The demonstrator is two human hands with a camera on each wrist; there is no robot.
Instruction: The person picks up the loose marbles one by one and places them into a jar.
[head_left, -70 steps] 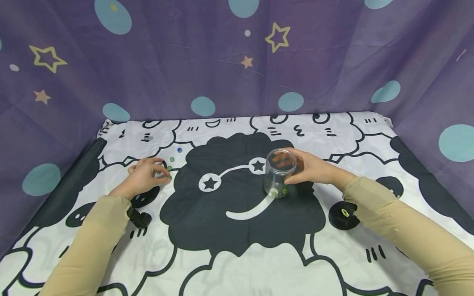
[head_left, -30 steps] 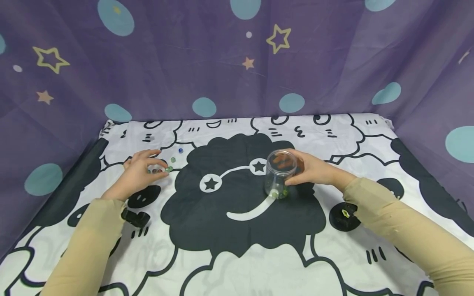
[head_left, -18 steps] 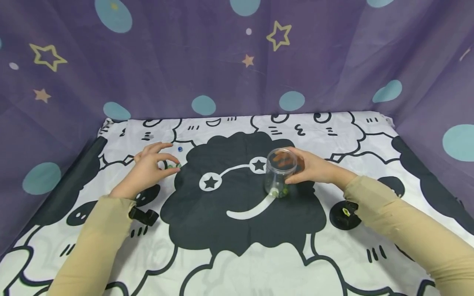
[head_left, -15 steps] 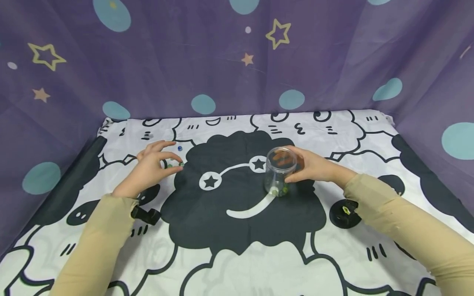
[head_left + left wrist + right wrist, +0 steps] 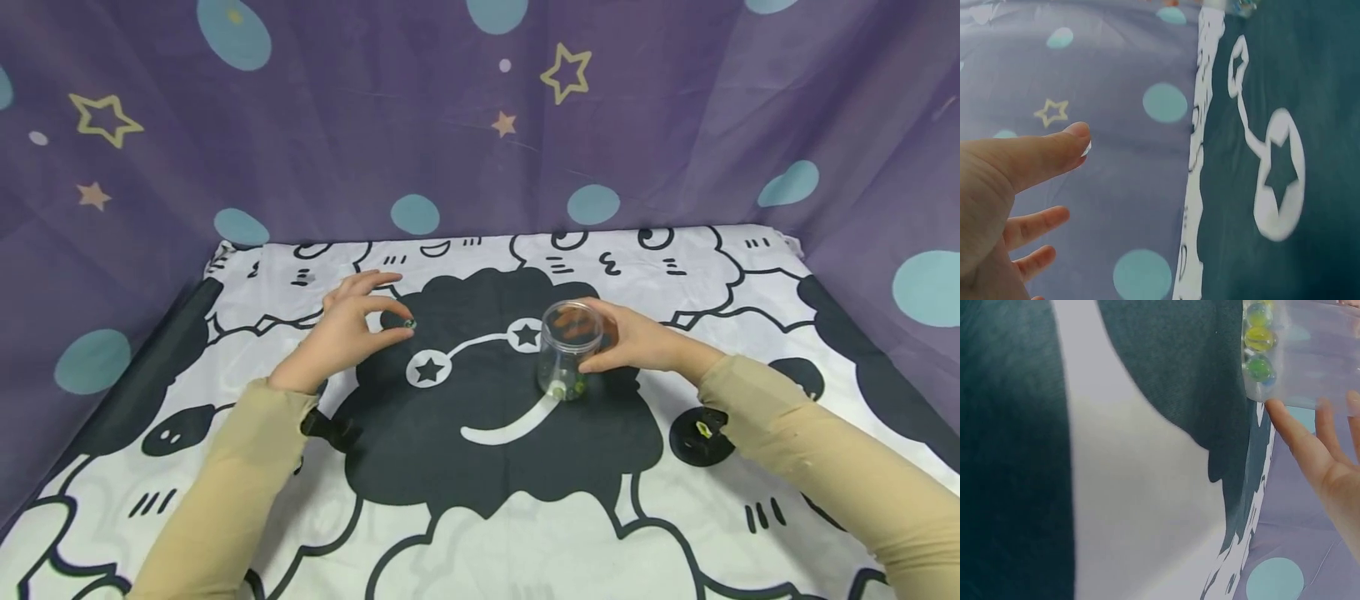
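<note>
A marble (image 5: 409,323), seemingly green, sits between pinched fingertips of the left hand (image 5: 347,332), left of the jar (image 5: 557,360) the right hand (image 5: 632,337) grips.

- One left hand (image 5: 341,337) and one right hand (image 5: 626,337), two in all.
- Two tan sleeves (image 5: 810,462).
- One clear jar (image 5: 553,357).
- One marble (image 5: 410,323) in the left hand.
- At least three marbles (image 5: 1260,338) inside the jar; the total cannot be told.
- One purple curtain (image 5: 337,167) bearing two whole outlined yellow stars (image 5: 551,77).
- One printed cloth (image 5: 480,467) bearing two black stars (image 5: 429,370) in white circles (image 5: 413,377).
</note>
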